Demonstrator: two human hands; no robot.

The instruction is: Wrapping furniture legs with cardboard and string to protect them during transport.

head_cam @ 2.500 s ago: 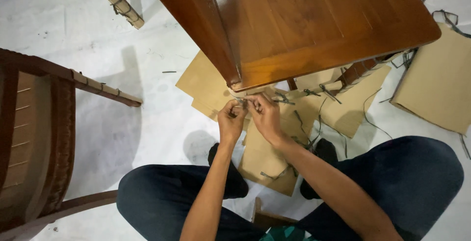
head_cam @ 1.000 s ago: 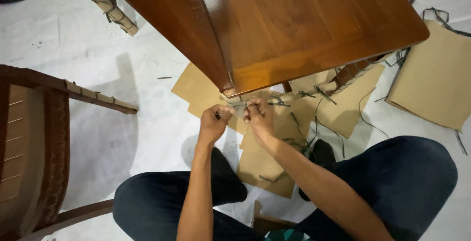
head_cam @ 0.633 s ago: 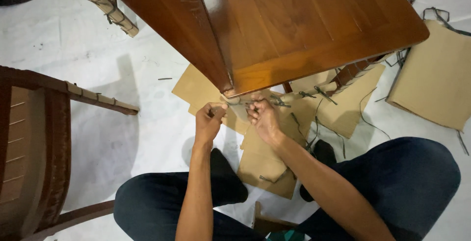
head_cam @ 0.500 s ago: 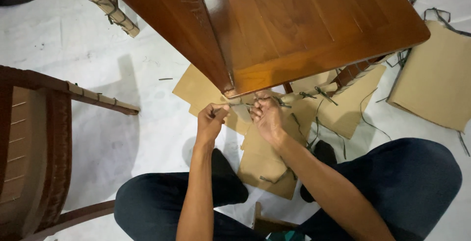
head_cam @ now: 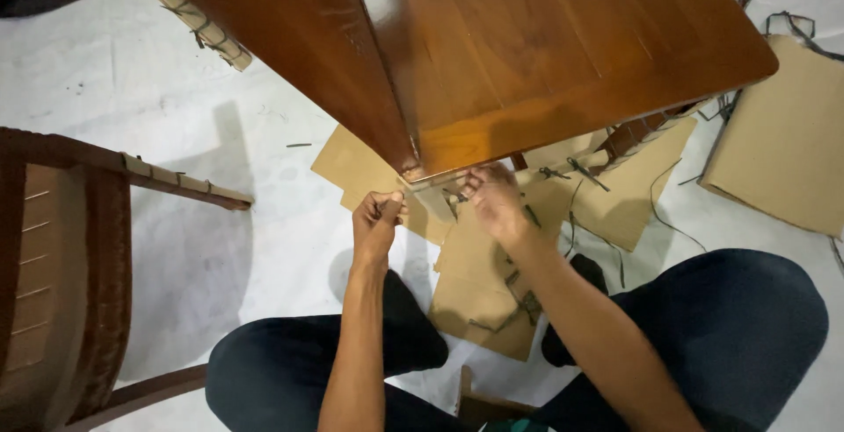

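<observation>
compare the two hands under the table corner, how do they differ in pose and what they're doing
The left hand is curled into a closed fist, while the right hand is looser, its fingers reaching up under the wooden table corner. The left hand sits out to the side over the white floor and cardboard sheets, whereas the right hand is tucked against the wrapped table leg. Both pinch thin dark string.

The wooden table [head_cam: 527, 36] hides the right hand [head_cam: 494, 199] fingertips.
</observation>
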